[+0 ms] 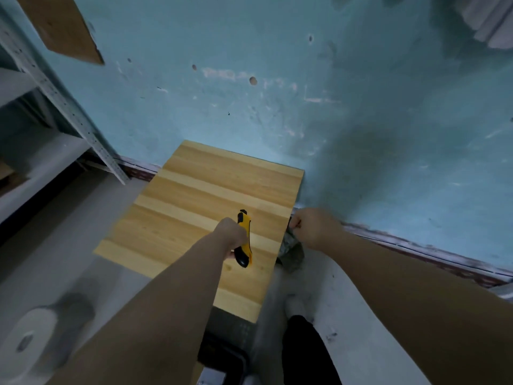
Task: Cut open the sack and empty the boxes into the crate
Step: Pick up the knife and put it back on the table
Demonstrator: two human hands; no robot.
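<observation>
A scuffed teal wall meets grey floor beside metal shelving.

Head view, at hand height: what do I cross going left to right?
Metal shelf rack → wooden tabletop → left hand → yellow utility knife gripped in it → right hand, fingers curled on a grey bundle at the tabletop's right edge.

The person is leaning over a wooden tabletop set against a scuffed blue wall. Their left hand is gripping a yellow-and-black utility knife above the boards, its tip pointing toward the wall. Their right hand is clutching the top of a mottled grey sack just off the table's right edge. A metal shelving rack is standing to the left.
</observation>
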